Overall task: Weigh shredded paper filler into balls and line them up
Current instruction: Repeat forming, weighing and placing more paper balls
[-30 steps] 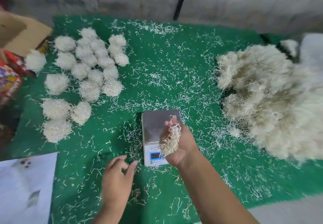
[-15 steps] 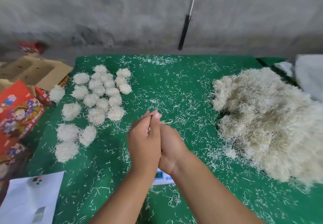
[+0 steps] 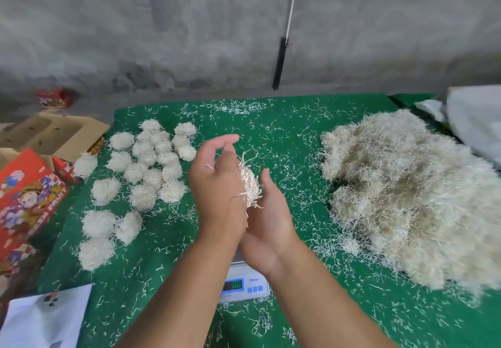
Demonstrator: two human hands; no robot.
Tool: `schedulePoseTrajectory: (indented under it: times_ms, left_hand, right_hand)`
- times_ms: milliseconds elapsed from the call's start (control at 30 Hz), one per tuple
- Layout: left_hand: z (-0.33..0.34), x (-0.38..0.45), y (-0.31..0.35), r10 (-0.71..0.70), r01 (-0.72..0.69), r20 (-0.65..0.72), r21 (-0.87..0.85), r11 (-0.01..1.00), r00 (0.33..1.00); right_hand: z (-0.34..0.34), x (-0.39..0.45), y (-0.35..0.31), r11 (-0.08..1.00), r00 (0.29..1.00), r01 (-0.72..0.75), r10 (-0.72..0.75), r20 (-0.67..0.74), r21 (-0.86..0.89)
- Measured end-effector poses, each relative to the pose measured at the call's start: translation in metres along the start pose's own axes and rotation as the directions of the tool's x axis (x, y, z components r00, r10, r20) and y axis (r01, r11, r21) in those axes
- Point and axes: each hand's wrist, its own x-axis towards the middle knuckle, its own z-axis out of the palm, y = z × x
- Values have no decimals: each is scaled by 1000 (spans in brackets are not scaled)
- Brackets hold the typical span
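Mid-frame, left hand (image 3: 214, 185) and right hand (image 3: 267, 212), fingers relaxed, press a paper wad (image 3: 250, 185) between palms; finished balls (image 3: 151, 168) sit left, large pile (image 3: 406, 195) remains right.

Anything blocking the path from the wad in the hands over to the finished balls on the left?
Nothing visible. The wad sits between the left hand and right hand, above the mat. Only loose shreds lie between it and the balls.

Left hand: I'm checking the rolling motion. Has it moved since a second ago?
Yes. The left hand rose from the mat beside the scale to press the paper wad.
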Motion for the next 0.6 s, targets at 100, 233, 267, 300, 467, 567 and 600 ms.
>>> schedulePoseTrajectory:
  times_ms: [100,233,267,300,467,567,600]
  left_hand:
    - [9,-17,3,-65,58,116,63,996,991]
    - [19,-36,9,92,-160,236,289,944,967]
    - [20,-36,11,131,-218,277,312,925,952]
    - [21,-34,11,159,-263,311,332,906,937]
    - [20,-27,9,255,-426,370,517,742,893]
    - [26,-28,10,285,-467,381,571,675,879]
    - [28,-26,11,301,-482,385,575,661,872]
  right_hand:
    - [-4,-4,-11,996,999,42,-41,-14,83]
    - [-2,-10,-23,986,996,83,-85,8,143]
    - [-5,-11,-27,986,996,86,-90,22,144]
    - [-4,-15,-30,986,995,89,-95,35,145]
    - [6,-28,-45,978,978,207,-206,16,-9]
    - [9,-30,-47,962,962,271,-271,3,-25]
    - [9,-28,-51,956,956,293,-294,-5,-29]
